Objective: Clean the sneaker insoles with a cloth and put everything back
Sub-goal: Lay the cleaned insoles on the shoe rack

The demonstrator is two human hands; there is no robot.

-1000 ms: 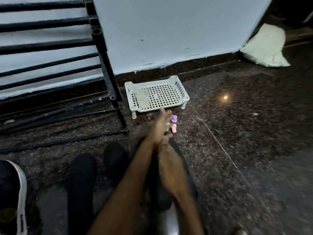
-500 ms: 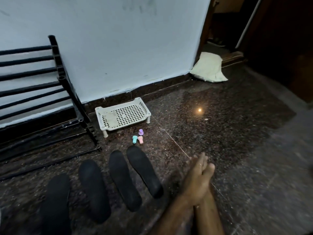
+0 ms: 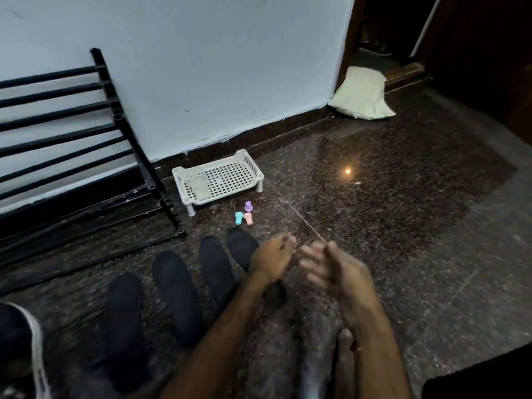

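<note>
Head cam: insoles [image 3: 175,289] lined up, probably for wiping in turn.
Left hand [image 3: 272,257] loosely curled, right hand [image 3: 336,269] fingers spread, both empty.

Readable text: none that I can make out anywhere.
Sneaker [image 3: 15,335] band: dark marks on its white strip, maybe lettering, too blurred for me to read.

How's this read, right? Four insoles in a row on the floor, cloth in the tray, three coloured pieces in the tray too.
One slip: the three coloured pieces lie on the floor in front of the tray, not in it, as the head view shows. The four insoles in a row on the floor and the cloth in the tray are right.
</note>
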